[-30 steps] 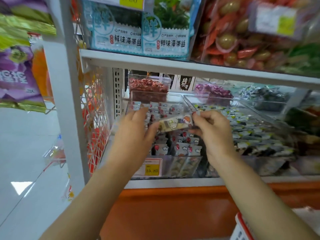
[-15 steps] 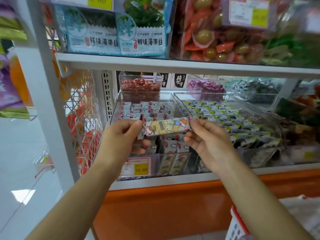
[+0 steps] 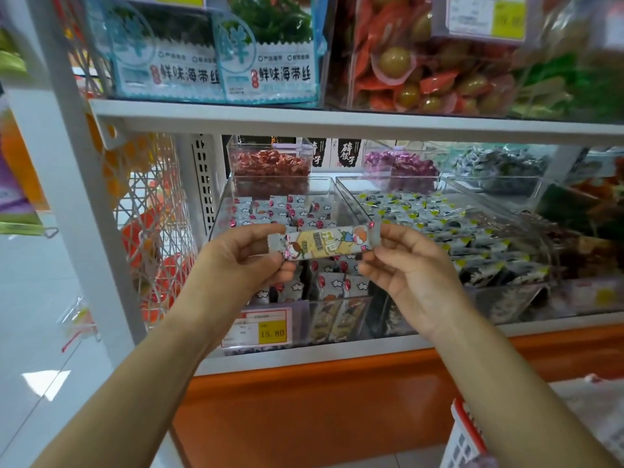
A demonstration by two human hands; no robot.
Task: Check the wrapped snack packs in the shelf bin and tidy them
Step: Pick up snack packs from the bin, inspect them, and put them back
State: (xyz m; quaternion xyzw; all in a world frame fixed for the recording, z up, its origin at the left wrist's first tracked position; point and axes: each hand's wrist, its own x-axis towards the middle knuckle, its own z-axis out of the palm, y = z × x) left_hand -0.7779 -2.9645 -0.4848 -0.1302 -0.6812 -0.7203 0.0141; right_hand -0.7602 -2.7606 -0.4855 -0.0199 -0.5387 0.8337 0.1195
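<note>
A long, yellow cartoon-printed wrapped snack pack is held level over the clear plastic shelf bin, its crimped ends pinched by the left hand and right hand. It is judged light, crinkly and slippery, so the sealed ends are best gripped.

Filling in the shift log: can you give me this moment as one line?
stage: checking | left hand: pinches snack pack left end | right hand: pinches right end | pack: held lengthwise before shelf bin

Glossy plastic snack pack, clear plastic bin
</note>
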